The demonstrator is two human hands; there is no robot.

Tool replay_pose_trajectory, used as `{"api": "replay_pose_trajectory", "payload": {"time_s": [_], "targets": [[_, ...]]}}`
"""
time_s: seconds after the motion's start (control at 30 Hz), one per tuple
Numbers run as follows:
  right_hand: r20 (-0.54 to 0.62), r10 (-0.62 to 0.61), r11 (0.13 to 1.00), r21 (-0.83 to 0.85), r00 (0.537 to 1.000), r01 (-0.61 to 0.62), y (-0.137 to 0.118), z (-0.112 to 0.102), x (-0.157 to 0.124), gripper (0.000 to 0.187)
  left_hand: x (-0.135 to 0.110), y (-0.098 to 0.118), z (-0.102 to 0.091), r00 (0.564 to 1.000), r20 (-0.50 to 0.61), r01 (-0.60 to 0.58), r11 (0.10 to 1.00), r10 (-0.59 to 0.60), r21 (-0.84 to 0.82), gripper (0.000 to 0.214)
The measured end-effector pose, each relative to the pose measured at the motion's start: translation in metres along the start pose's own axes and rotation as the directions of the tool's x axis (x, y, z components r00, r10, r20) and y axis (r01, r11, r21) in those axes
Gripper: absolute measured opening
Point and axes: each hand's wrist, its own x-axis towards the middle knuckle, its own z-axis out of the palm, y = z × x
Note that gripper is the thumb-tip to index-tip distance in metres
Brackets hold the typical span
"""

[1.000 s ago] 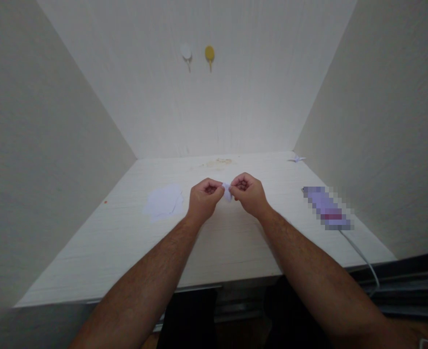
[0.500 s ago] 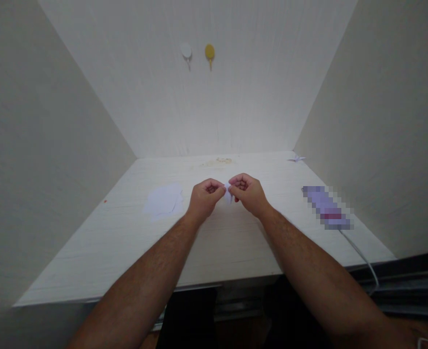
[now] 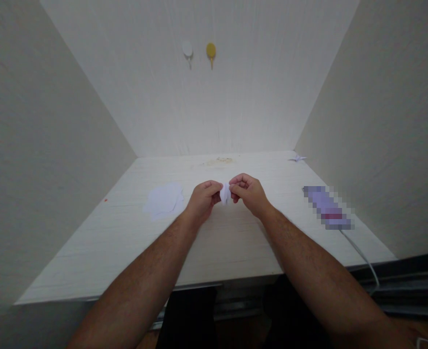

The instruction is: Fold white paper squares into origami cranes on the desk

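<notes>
Both my hands are held together above the middle of the white table [image 3: 221, 242]. Between them is a small folded piece of white paper [image 3: 225, 194]. My left hand [image 3: 202, 199] pinches its left side with curled fingers. My right hand [image 3: 247, 193] pinches its right side the same way. The paper is held a little above the tabletop and most of it shows between the fingertips.
A loose stack of white paper sheets [image 3: 164, 199] lies left of my hands. A blurred-out flat object [image 3: 328, 207] with a white cable [image 3: 359, 254] lies at the right. A small folded paper figure [image 3: 296, 158] sits in the far right corner. Two hooks [image 3: 199, 51] hang on the back wall.
The paper has turned or opened a little between my fingers and shows more of its face. My hands stay almost where they were.
</notes>
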Motion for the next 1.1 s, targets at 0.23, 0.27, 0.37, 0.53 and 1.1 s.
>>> {"api": "replay_pose_trajectory", "payload": {"time_s": [0.23,0.27,0.37,0.53,1.1], "targets": [[0.042,-0.010,0.999,0.040,0.999,0.008,-0.0004,0.0000,-0.0018,0.020,0.0025,0.0056,-0.0023,0.986,0.080,0.153,0.983,-0.145,-0.101,0.013],[0.047,-0.020,0.999,0.036,0.999,0.018,-0.0008,0.0000,-0.0021,0.021,0.0021,0.0063,-0.0018,0.985,0.075,0.160,0.982,-0.153,-0.105,0.013],[0.059,-0.053,0.998,0.025,0.997,0.052,-0.0019,-0.0001,-0.0026,0.021,0.0012,0.0071,-0.0005,0.984,0.064,0.171,0.978,-0.164,-0.122,0.012],[0.069,-0.072,0.997,0.004,0.995,0.072,-0.0015,-0.0004,-0.0018,0.017,0.0029,0.0039,-0.0033,0.984,0.082,0.170,0.976,-0.160,-0.136,0.012],[-0.040,0.061,0.997,0.042,0.997,-0.059,0.0029,-0.0030,0.0025,0.021,-0.0032,-0.0008,-0.0010,0.971,-0.007,-0.233,0.956,0.238,0.178,0.017]]}}
